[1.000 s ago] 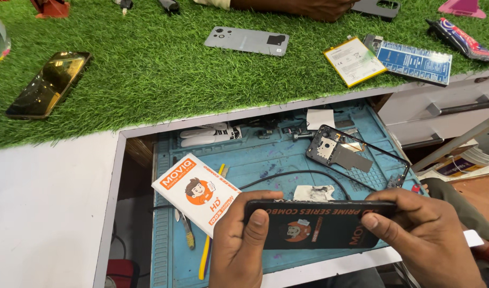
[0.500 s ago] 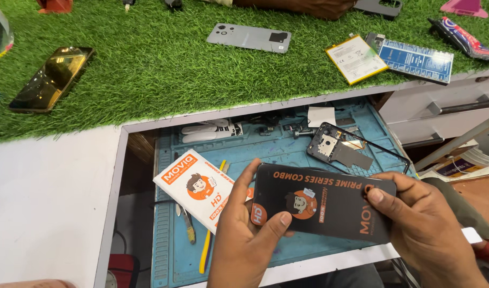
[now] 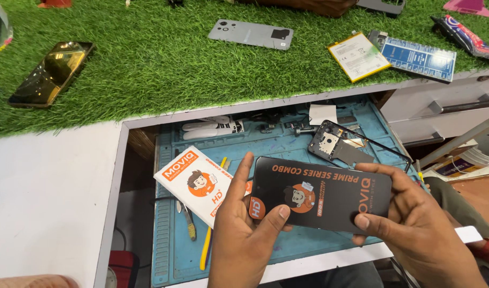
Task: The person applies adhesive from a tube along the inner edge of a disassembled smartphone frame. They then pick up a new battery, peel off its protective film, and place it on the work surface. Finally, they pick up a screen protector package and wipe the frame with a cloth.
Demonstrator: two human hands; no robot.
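Note:
Both hands hold a flat black phone display panel (image 3: 321, 194) with an orange and white printed film, face up and level above the blue work mat (image 3: 265, 146). My left hand (image 3: 247, 234) grips its left end, thumb on top. My right hand (image 3: 415, 226) grips the right end, thumb pressed on the face. A white and orange flat box (image 3: 193, 184) lies on the mat just left of the panel. An opened phone frame (image 3: 338, 146) rests on the mat behind it.
On the green turf behind the mat lie a grey phone (image 3: 251, 33), a gold-screened phone (image 3: 52, 73), a yellow-edged battery (image 3: 359, 56) and a blue printed card (image 3: 419, 57). Tweezers and a yellow tool (image 3: 207, 248) lie on the mat. A grey drawer (image 3: 447, 109) stands right.
The panel has been tipped from edge-on to flat, face up, and lifted slightly. My left thumb has moved onto its face.

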